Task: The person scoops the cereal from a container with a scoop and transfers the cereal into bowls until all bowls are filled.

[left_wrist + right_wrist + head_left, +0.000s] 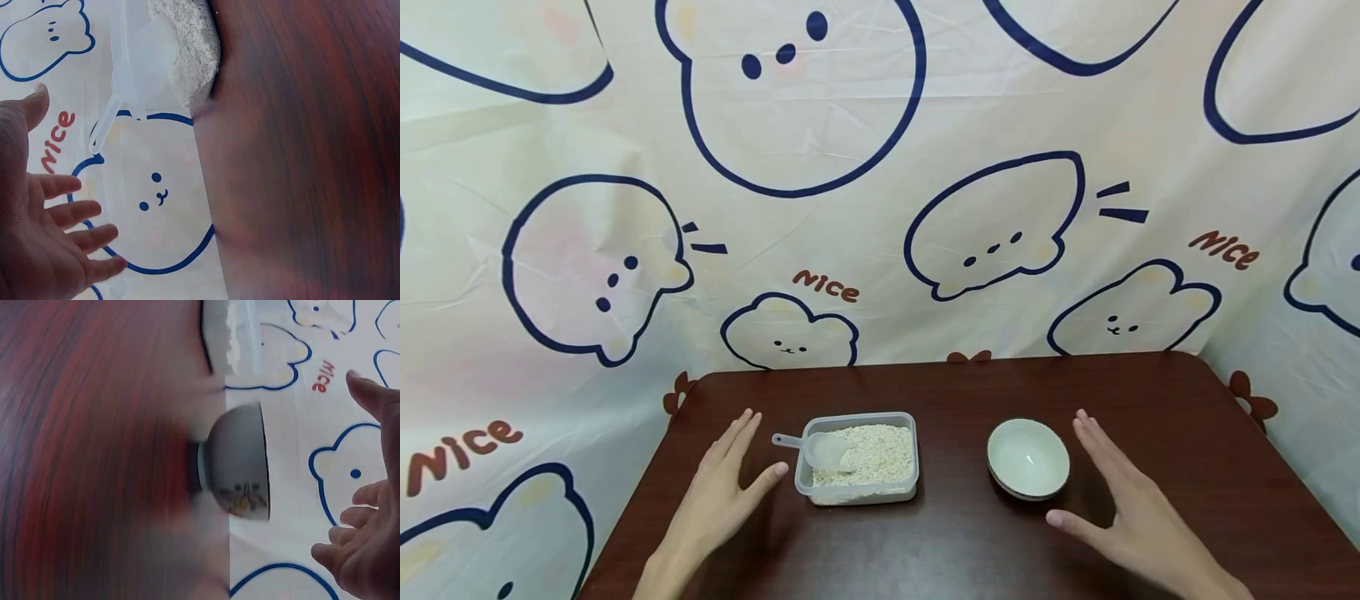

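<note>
A clear plastic container (863,500) filled with pale oat-like flakes (880,454) stands left of the table's middle. On the flakes lies a translucent scoop (827,451), its handle jutting out over the left rim; the left wrist view also shows this scoop handle (105,125). To the right sits a white bowl (1028,458), whose printed outer side appears on the bowl (240,462) in the right wrist view. My left hand (718,487) hovers beside the container with fingers straight, touching nothing. Beside the bowl's right side, my right hand (1131,508) is spread, holding nothing.
The dark brown wooden table (955,550) has rounded far corners. Behind it and at both sides hangs a pale cloth (865,242) printed with blue-outlined cartoon bears and the word "Nice".
</note>
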Motion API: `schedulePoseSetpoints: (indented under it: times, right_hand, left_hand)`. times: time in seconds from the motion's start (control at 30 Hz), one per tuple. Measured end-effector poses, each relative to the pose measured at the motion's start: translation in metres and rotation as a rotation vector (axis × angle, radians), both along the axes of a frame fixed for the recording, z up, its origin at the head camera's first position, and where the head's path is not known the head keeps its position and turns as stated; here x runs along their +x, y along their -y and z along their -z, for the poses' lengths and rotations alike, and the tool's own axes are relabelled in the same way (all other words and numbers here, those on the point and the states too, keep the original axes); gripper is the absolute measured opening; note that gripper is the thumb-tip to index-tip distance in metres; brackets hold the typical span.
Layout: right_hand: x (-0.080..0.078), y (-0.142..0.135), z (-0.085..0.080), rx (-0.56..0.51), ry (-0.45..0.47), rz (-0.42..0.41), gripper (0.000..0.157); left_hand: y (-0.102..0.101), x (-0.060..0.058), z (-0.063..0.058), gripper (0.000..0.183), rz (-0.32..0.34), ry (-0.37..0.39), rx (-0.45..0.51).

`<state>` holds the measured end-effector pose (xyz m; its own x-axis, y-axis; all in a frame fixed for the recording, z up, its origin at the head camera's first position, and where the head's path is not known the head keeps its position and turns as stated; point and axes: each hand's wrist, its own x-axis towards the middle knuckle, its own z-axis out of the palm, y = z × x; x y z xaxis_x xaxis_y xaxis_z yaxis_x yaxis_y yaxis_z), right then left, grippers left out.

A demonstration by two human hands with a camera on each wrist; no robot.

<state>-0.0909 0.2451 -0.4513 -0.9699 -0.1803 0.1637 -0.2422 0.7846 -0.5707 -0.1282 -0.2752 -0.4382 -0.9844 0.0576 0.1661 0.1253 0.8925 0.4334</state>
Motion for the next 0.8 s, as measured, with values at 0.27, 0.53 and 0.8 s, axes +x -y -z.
schedulePoseSetpoints:
  times: [0.27,0.53,0.8]
  right_hand:
    - [-0.001,0.033,0.002,-0.030,-0.124,-0.030,0.112]
    - [-0.005,0.068,0.011,-0.087,-0.120,-0.063,0.099]
    - [-0.013,0.099,0.023,-0.202,-0.129,-0.182,0.087]
  left_hand:
    - [0.000,-0.008,0.006,0.075,0.063,-0.073,0.086]
    - [0.000,-0.022,0.013,0.059,0.114,-0.094,0.187]
    - [0.001,-0.033,0.014,0.052,0.125,0.043,0.367]
